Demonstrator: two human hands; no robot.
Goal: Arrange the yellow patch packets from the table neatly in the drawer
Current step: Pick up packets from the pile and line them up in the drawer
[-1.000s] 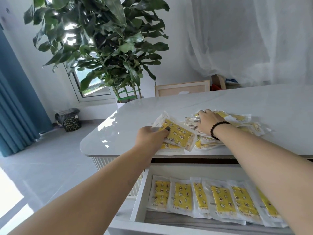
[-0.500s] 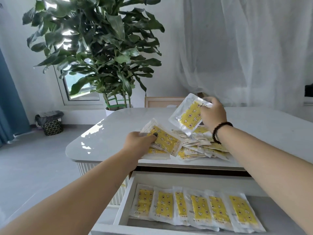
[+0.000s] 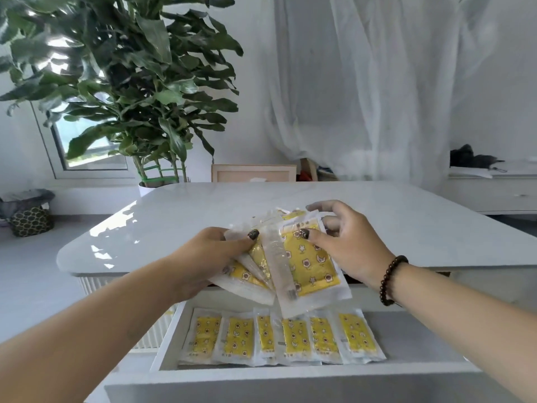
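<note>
Change: since half a second ago the right hand (image 3: 345,251) has brought its lifted packet across to the left hand (image 3: 209,257), and the packets now sit together as one fan above the drawer's back edge.
Left hand: grips the fanned stack of yellow patch packets (image 3: 261,271), thumb curled on top, fingers underneath.
Right hand: thumb presses on the top packet (image 3: 309,266); the other fingers are spread and loosely curved behind it, so it steadies the packet more than it clamps it.
Drawer (image 3: 406,338): pulled open below the counter (image 3: 406,228), holding a row of packets (image 3: 279,335) laid flat side by side, some edges overlapping; bare floor remains to the right of the row.
Loose pile: a few more packets (image 3: 293,214) peek out on the counter behind the hands; how many I cannot tell.
Stage: probably squaring up the handful before laying it in the drawer.
Risk, slipping: the clear wrappers look slick, and the top packet juts out past the fan, so a loose thumb could let it slide off and land crooked on the row.
Risk, disorder: lowering the whole fan at once could nudge the overlapping packets already placed out of line.
Risk, snagging: packet corners hang over the drawer's rear lip and might catch on it.
</note>
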